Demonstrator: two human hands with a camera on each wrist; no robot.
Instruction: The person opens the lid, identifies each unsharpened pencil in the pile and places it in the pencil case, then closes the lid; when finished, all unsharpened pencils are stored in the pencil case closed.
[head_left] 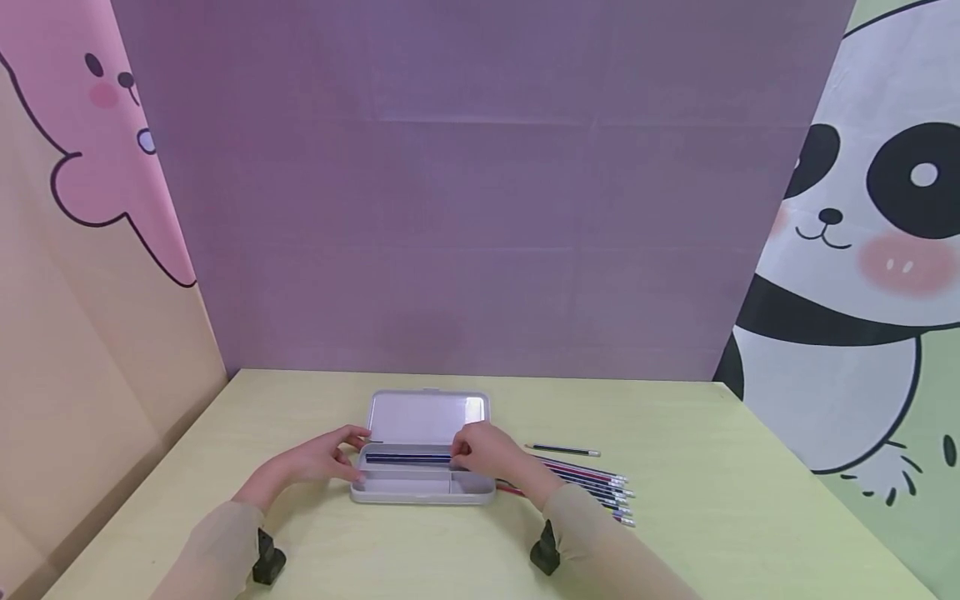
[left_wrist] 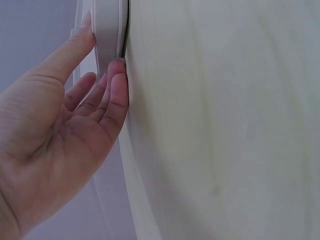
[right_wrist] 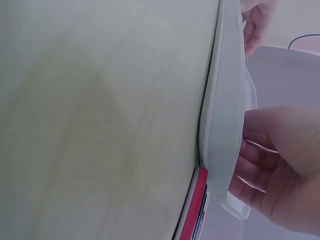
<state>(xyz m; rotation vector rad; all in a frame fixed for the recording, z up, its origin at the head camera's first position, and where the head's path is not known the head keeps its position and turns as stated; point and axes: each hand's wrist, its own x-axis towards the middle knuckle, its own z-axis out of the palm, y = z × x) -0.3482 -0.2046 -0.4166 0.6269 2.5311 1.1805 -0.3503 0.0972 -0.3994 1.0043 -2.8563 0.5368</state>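
Note:
A grey pencil case (head_left: 420, 489) lies open on the pale yellow-green table (head_left: 675, 517), its lid (head_left: 427, 417) folded back. A dark blue pencil (head_left: 408, 458) lies along the case's rear compartment. My right hand (head_left: 483, 454) pinches that pencil's right end over the case. My left hand (head_left: 330, 457) holds the case's left end, thumb at the back and fingers at the front. The left wrist view has the left hand (left_wrist: 75, 115) with thumb and fingertips on the case's (left_wrist: 107, 30) edge. In the right wrist view the right hand (right_wrist: 280, 165) is behind the case's wall (right_wrist: 225, 125); the pencil is hidden.
Several pencils (head_left: 592, 483) with white ends lie fanned just right of the case, one red-bodied (right_wrist: 197, 210). A single dark pencil (head_left: 562, 451) lies apart behind them. A purple backdrop (head_left: 480, 208) rises at the table's far edge, with cartoon panels on both sides.

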